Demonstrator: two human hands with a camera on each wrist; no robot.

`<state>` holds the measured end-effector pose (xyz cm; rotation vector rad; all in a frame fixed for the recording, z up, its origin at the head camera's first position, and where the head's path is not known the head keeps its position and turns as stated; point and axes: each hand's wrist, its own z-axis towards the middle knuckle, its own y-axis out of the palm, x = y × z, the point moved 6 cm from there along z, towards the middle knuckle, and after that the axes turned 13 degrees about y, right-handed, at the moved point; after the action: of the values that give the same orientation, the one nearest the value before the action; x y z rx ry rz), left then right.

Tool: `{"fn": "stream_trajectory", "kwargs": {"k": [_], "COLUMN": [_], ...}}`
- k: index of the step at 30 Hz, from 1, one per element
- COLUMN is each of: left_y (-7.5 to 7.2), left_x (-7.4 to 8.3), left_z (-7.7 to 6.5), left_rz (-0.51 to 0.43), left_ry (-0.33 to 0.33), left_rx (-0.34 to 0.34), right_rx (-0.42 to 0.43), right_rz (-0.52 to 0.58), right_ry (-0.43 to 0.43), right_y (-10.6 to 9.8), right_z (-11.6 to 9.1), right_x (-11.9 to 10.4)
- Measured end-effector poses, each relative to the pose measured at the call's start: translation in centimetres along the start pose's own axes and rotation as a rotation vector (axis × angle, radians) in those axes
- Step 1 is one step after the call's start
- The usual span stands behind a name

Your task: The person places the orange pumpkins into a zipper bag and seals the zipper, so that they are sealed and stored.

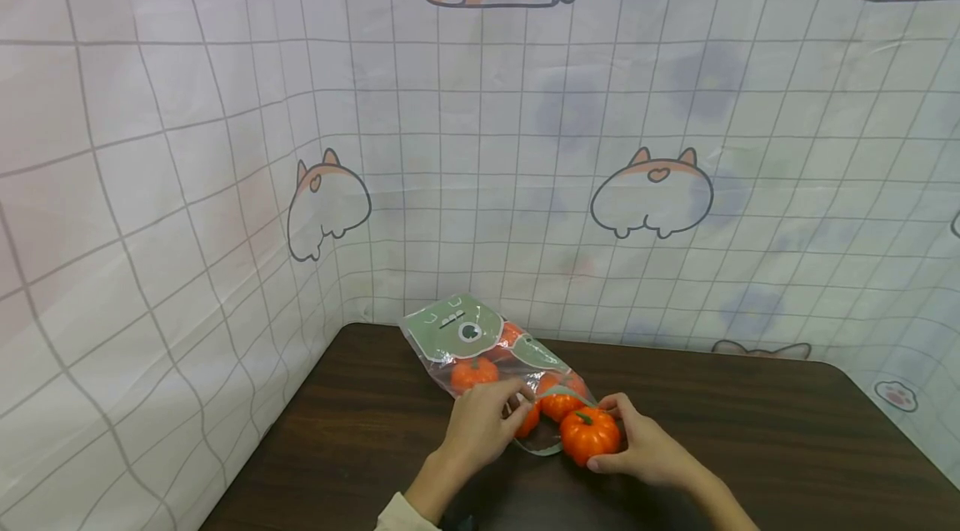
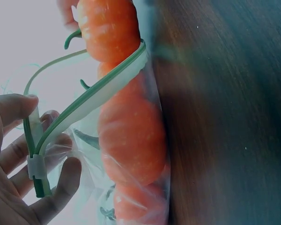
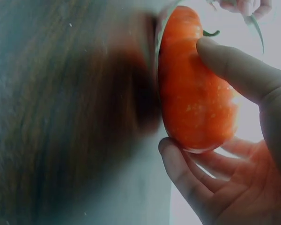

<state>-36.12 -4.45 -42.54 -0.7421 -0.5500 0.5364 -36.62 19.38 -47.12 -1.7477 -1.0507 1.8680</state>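
A clear zip bag (image 1: pixel 442 335) with a green printed cartoon face lies on the dark table, its mouth toward me. Several small orange pumpkins with green stems show inside, one of them a pumpkin (image 2: pixel 131 140) near the opening. My left hand (image 1: pixel 478 424) pinches the green zip edge (image 2: pixel 91 93) between thumb and fingers, beside the white slider (image 2: pixel 36 166), and the mouth gapes. At the right of that mouth, my right hand (image 1: pixel 647 446) grips another orange pumpkin (image 1: pixel 590 436), thumb on one side and fingers round the other. Part of the bag's rim runs along that pumpkin.
The dark wood table (image 1: pixel 750 423) extends to both sides of the bag. Behind it and on the left hangs a pale gridded cloth (image 1: pixel 480 206) with cartoon dog prints. A small dark object (image 1: pixel 467 523) shows at the bottom edge near the left sleeve.
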Motion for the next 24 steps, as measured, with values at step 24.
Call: {"fn": "stream_trajectory", "kwargs": {"k": [24], "left_y": [0.6], "left_x": [0.6], "left_z": [0.0], "left_rz": [-0.061], "left_ry": [0.099], "left_rx": [-0.04], "right_rx": [0.173], "right_rz": [0.029], "right_ry": [0.147], "right_y": [1.3], "right_z": [0.3], "right_x": [-1.1]}}
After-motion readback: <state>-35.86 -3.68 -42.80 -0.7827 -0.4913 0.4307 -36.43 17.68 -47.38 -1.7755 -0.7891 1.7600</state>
